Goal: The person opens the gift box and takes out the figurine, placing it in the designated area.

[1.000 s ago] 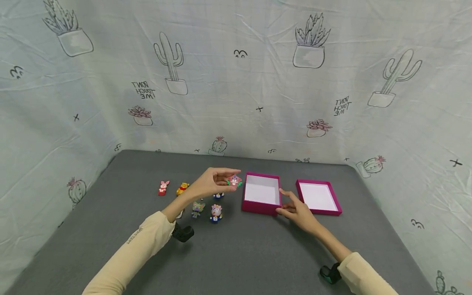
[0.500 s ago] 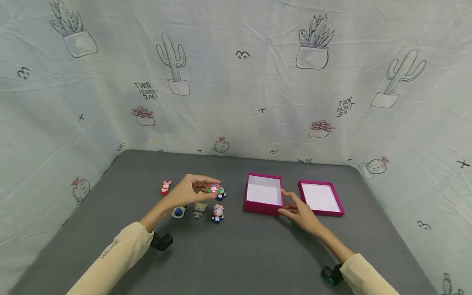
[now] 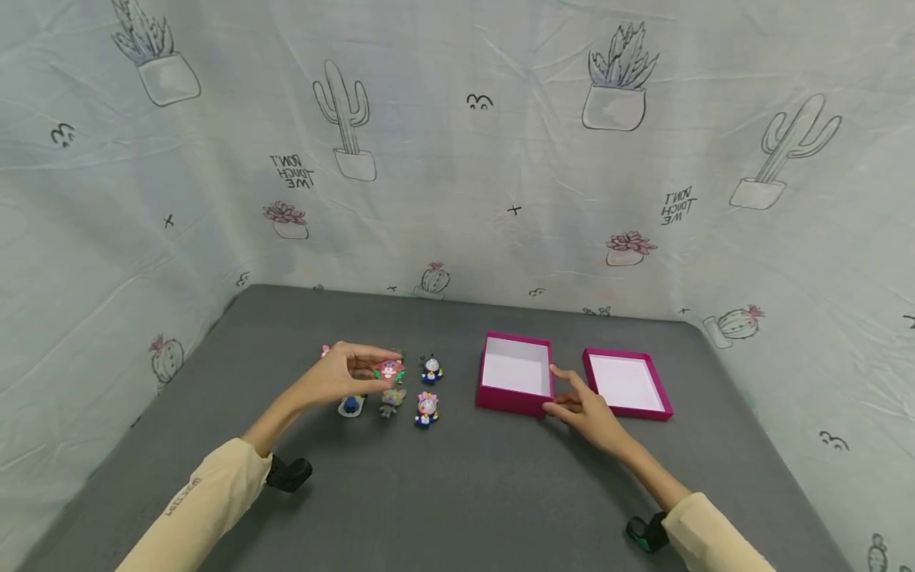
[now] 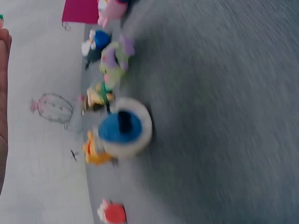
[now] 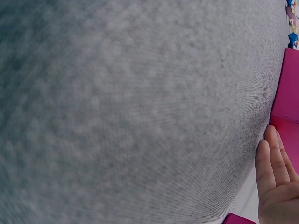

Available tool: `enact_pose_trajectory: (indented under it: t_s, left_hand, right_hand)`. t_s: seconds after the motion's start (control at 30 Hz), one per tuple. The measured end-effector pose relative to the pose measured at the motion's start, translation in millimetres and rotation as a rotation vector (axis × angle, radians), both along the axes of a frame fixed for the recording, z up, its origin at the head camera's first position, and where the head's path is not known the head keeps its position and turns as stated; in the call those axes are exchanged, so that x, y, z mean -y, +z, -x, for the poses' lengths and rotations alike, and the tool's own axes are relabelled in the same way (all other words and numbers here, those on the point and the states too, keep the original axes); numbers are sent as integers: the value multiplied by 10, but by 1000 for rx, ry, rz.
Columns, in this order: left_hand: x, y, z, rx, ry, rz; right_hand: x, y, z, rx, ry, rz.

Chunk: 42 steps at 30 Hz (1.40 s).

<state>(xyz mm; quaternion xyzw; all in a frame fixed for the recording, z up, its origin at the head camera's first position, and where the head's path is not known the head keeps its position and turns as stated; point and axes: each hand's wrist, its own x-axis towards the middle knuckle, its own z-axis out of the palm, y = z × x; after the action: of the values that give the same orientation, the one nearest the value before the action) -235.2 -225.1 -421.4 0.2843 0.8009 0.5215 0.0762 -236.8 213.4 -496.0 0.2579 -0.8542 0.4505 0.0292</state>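
Note:
My left hand (image 3: 336, 376) pinches a small pink figurine with green parts (image 3: 389, 371) between thumb and fingertips, above the other figurines. Beneath and beside it are a green-and-purple cat-like figurine (image 3: 392, 401), a blue-and-white one (image 3: 351, 406) and a pink-headed one in blue (image 3: 426, 409). At the left edge of the left wrist view, only part of the hand (image 4: 3, 93) shows. My right hand (image 3: 584, 409) touches the right side of an open magenta box (image 3: 511, 401) with white lining. Its visible fingers (image 5: 264, 168) look straight against the wall in the right wrist view.
Right of the box lies its magenta lid (image 3: 625, 383), white inside facing up. A dark-headed figurine (image 3: 431, 369) stands left of the box. In the left wrist view, a yellow figurine (image 4: 93, 151) and a red one (image 4: 113, 212) stand farther off. A patterned curtain (image 3: 429, 159) backs the grey table.
My left hand has moved left, away from the box, carrying the pink figurine over the group of figurines. My right hand has stayed at the box's right side.

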Motion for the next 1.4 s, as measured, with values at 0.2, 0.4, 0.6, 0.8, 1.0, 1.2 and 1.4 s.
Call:
enact_pose_trajectory:
  t_s: [0.2, 0.4, 0.6, 0.8, 1.0, 1.2, 1.4]
  left_hand:
    - [216, -41, -79, 22, -5, 14]
    - [393, -112, -136, 58, -12, -68]
    - [561, -191, -188, 39, 3, -53]
    - [790, -285, -216, 66, 41, -40]
    - [985, -354, -204, 81, 31, -28]
    - [1104, -373, -191, 93, 7, 7]
    - [1158, -422, -169, 106, -30, 64]
  right_hand:
    - [13, -14, -15, -28, 16, 12]
    - [23, -15, -19, -82, 22, 39]
    - [9, -25, -1, -37, 21, 22]
    - [-3, -46, 3, -50, 25, 17]
    - [-21, -41, -2, -86, 20, 23]
    - [-20, -41, 0, -82, 27, 23]
    - [-20, -56, 8, -64, 29, 9]
